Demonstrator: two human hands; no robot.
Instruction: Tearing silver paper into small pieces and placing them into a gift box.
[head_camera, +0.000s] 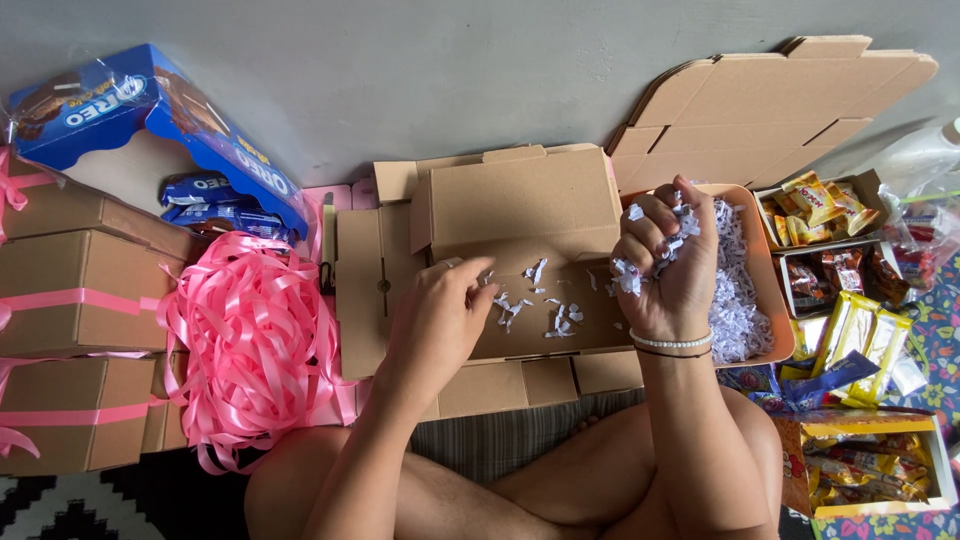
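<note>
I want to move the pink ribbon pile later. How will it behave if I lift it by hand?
The ribbon pile is probably floppy: its loops sag and spill loosely. It looks glossy, so strands may slip through fingers. Being tangled, it would likely lift as one light clump, trailing loose ends.

Both forearms are bare, with no sleeves reaching into view. The right hand (668, 262) has two thin bands around its wrist, lying close together: a white beaded bracelet (671, 343) nearer the hand, and a slim dark band (674, 353) just behind it toward the elbow. The left hand (440, 305) and its wrist carry nothing, neither ring nor watch. The fingers (640, 232) of the right hand show no rings. Below the arms, the legs are bare as well, with no clothing visible on the knees or thighs
</note>
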